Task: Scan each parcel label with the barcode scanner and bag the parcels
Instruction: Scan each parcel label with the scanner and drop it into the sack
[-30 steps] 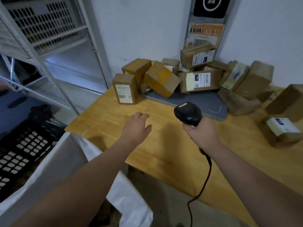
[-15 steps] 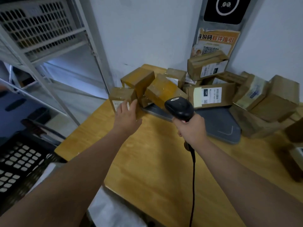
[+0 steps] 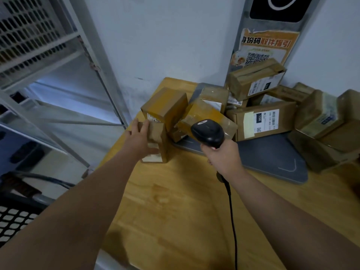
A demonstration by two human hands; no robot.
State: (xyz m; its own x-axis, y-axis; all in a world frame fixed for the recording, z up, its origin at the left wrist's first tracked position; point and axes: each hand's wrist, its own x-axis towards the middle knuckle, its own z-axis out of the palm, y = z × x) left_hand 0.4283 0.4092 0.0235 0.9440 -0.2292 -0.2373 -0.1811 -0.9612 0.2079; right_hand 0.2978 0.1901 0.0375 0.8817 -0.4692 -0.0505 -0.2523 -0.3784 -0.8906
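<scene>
My left hand [image 3: 140, 139] clasps the upright parcel [image 3: 158, 140], my right hand [image 3: 224, 157] grips the scanner [image 3: 207, 132]. Lifting risks toppling the box [image 3: 164, 106] leaning at 1 o'clock.

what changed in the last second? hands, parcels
The left hand reached forward to the small upright parcel at the pile's left end and now grips it, fingers over its top, thumb on the label face. The right hand carried the scanner forward toward the pile, grip unchanged. The other parcels and grey pad stayed put.
</scene>
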